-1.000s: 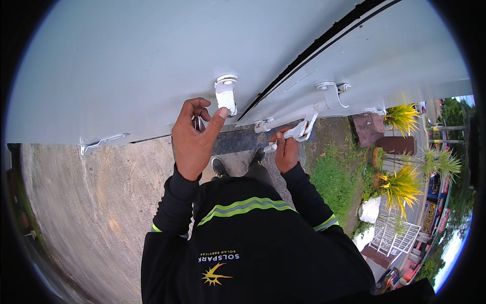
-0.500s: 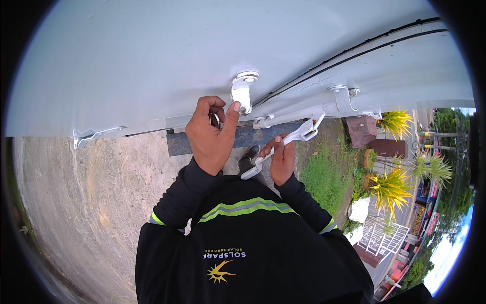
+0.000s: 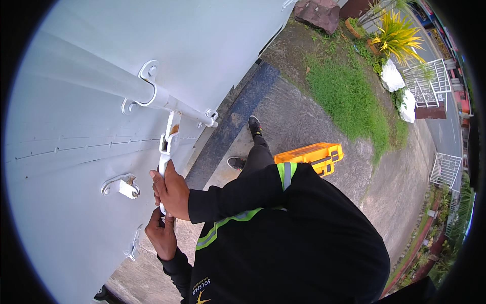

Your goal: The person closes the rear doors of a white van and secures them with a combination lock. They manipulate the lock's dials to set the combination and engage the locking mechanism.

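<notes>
A white lever handle [image 3: 167, 144] hangs from the locking rod [image 3: 101, 76] of a pale grey container door [image 3: 66, 152]. My right hand [image 3: 173, 190] is closed around the handle's lower part. My left hand [image 3: 162, 235] sits just below it, gripping the handle's end, which is hidden by the fingers. A white latch bracket [image 3: 121, 185] is fixed to the door just left of my right hand. A second small bracket [image 3: 134, 245] is beside my left hand. My black sleeves with reflective yellow-green bands reach in from the lower right.
A yellow tool case [image 3: 309, 157] lies on the concrete behind my legs, near my dark shoes [image 3: 254, 124]. A dark strip [image 3: 238, 116] runs along the foot of the door. Grass [image 3: 349, 101], yellow-leaved plants [image 3: 397, 33] and white metal fencing [image 3: 428, 76] are further right.
The view has swung round, so the door now fills the left side. My left hand has left the latch bracket and joined my right hand on the lever handle.
</notes>
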A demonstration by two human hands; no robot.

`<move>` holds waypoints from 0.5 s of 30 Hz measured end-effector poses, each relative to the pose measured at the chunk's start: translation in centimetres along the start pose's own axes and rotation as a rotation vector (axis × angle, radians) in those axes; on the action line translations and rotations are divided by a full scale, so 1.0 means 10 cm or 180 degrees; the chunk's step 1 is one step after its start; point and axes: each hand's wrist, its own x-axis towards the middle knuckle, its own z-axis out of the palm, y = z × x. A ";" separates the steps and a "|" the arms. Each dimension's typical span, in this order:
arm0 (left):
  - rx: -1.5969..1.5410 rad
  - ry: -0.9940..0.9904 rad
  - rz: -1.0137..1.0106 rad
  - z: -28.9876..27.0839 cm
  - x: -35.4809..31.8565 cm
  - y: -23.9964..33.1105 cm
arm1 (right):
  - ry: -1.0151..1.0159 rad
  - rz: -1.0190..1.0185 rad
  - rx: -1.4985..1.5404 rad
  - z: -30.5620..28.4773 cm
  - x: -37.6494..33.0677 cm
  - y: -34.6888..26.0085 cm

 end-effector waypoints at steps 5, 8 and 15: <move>-0.1367 -0.0840 -0.0171 -0.69 -0.03 -0.24 | -0.0245 0.0401 0.1004 0.20 -0.11 -0.25; -0.1969 -0.1217 0.0176 -1.02 -0.03 -0.30 | -0.0375 0.0729 0.1760 0.31 -0.18 -0.50; -0.3072 -0.0009 0.0305 -1.07 -0.02 -0.11 | -0.0252 0.1386 0.2308 0.42 -0.08 -0.85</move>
